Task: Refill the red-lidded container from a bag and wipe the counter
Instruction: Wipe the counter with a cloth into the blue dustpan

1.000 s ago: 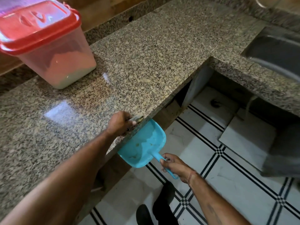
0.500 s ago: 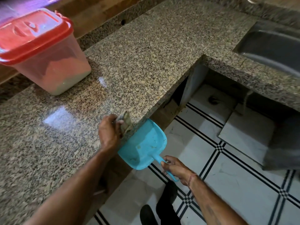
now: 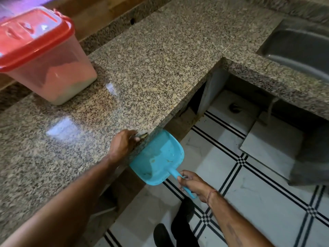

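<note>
The clear container with the red lid [image 3: 38, 56] stands at the back left of the granite counter [image 3: 151, 65], lid on, pale powder inside. My left hand [image 3: 123, 144] presses a small dark wad, a cloth or scrubber [image 3: 142, 136], against the counter's front edge. Just below that edge my right hand [image 3: 193, 183] grips the handle of a blue dustpan [image 3: 160, 157], held level with a few crumbs in it. No bag is in view.
A steel sink [image 3: 299, 47] is set in the counter at the right. Below the counter lies white tiled floor with black lines [image 3: 249, 193], a loose tile slab [image 3: 272, 145] and my dark shoes [image 3: 174, 229].
My left hand lifted the wad off the counter half a second ago and has now brought it back down to the front edge above the dustpan. The dustpan has stayed in place.
</note>
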The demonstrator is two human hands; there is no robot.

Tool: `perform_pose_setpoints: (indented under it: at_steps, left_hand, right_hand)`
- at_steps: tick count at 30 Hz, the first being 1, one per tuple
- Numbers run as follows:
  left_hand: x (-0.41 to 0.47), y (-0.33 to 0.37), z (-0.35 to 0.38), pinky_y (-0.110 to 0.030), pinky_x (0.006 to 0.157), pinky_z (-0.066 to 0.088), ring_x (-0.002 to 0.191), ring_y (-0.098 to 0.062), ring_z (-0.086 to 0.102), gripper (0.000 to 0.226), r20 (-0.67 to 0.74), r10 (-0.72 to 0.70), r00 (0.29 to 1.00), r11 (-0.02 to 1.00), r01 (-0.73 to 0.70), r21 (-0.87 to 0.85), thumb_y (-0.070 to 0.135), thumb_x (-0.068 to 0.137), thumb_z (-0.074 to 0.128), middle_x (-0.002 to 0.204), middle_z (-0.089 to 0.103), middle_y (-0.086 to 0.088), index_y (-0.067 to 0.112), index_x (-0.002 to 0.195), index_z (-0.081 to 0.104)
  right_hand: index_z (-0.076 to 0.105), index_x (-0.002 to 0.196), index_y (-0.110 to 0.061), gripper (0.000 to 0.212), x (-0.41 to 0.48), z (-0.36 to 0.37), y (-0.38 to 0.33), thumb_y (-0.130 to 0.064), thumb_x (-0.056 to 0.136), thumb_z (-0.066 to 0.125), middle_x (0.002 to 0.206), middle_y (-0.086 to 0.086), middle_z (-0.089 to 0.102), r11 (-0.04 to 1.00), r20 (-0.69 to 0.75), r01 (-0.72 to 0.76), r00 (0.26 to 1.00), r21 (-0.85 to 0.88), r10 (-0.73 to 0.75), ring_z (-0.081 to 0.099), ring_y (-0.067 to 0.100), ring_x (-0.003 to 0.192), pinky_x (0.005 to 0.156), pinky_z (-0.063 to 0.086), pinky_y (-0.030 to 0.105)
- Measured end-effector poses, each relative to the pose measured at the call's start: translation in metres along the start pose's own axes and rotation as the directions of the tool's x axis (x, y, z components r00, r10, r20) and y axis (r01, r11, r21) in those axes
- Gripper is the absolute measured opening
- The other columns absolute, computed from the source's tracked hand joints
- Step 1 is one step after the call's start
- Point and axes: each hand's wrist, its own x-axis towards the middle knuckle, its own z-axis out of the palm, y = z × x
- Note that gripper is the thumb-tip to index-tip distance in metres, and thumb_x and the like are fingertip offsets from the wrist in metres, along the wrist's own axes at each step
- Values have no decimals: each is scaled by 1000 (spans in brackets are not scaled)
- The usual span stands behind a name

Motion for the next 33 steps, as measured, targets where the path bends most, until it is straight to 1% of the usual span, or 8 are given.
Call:
perform_pose_setpoints:
  at_steps: [3,8,11,17,23,28,30,33]
  left_hand:
    - [-13,0,-8,-23,49,35,62,-13,55,27,-4,-68,998,997,68,-30,32,99,64,69,57,7,23,74,58]
    - [-55,29,30,-19,65,51,77,-14,62,8,4,53,999,999,-52,-16,13,97,63,102,68,-1,14,101,70]
    - [-64,41,52,-27,62,44,74,-14,55,10,41,-3,999,999,2,38,21,91,71,92,59,0,13,89,67]
    - [-7,69,19,-17,59,41,76,-11,58,11,-164,-116,980,967,73,-246,17,100,59,95,62,-1,14,93,67]
    - [97,59,-26,-38,68,61,85,-22,64,12,-411,-289,865,933,159,-323,25,98,53,102,63,-5,15,100,61]
    - [119,28,5,-22,54,46,73,-12,59,16,-286,-451,845,887,390,-248,28,104,51,99,68,-3,19,96,62]
    - [113,50,30,-13,45,45,69,-5,63,17,-203,-328,923,924,269,-271,30,105,51,96,69,6,21,98,64]
    - [113,93,48,-15,50,47,69,-4,64,12,-76,-115,990,953,89,-289,25,102,58,94,68,9,20,108,67]
  right_hand:
    - [62,106,-9,12,2,5,-10,-19,104,56,76,1,64,1000,9,25,1000,-6,-25,56,11,68,71,52,19]
    - [63,106,-10,14,2,10,-8,-22,103,57,80,5,66,1000,21,5,1000,-20,-5,58,13,73,74,51,22]
    - [64,105,-11,14,-1,9,-5,-23,103,58,79,4,67,1000,27,-15,1000,-26,15,59,11,70,73,51,23]
    - [64,114,-4,25,-2,-31,-15,-26,103,59,83,3,67,999,-36,-36,999,-21,35,61,11,74,79,51,26]
    - [61,95,-12,11,18,-67,-48,-19,103,57,78,1,62,998,-66,40,997,-51,-43,60,8,70,65,51,15]
    - [63,95,-12,10,34,-84,-61,-18,103,58,80,3,62,997,-76,52,996,-58,-56,61,10,72,65,52,16]
    - [62,93,-14,11,37,-87,-65,-18,103,58,81,4,62,997,-58,44,997,-61,-47,61,8,70,64,51,16]
    - [62,96,-14,11,40,-90,-66,-19,104,57,84,5,61,996,-39,9,999,-84,-12,61,5,68,61,50,11]
